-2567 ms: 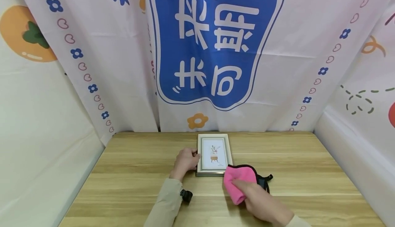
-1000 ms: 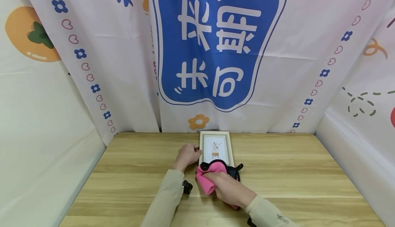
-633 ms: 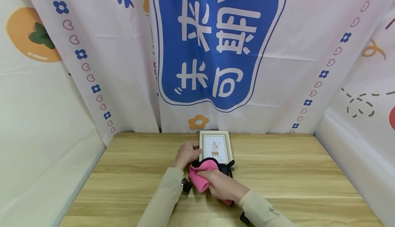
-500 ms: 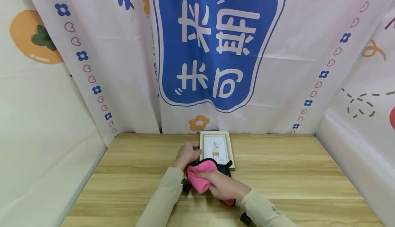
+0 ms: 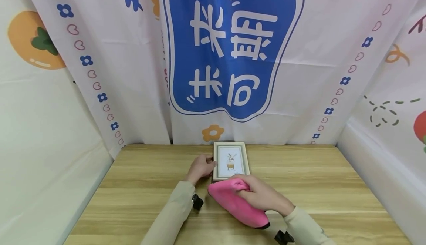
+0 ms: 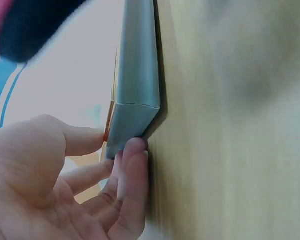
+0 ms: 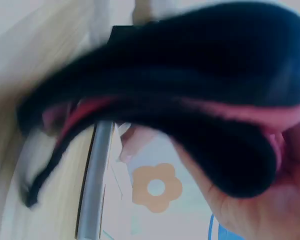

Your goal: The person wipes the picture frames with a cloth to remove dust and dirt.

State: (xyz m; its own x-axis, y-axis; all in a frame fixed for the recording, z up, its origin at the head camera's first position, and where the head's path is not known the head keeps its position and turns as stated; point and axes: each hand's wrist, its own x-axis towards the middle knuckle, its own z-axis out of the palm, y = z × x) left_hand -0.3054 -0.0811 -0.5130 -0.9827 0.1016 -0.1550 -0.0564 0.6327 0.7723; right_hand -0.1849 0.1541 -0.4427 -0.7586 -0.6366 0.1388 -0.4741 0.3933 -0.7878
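Gripping the frame's edge [image 5: 216, 154], left hand [image 5: 200, 168] has room leftward.

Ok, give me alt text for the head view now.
The right hand grips a pink cloth by the near edge of a picture frame, while the left hand holds its left side. Beneath is a wood-grain table; behind, a printed curtain.

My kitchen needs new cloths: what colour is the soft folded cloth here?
The soft folded cloth is bright pink with dark edging; the head view shows it best.
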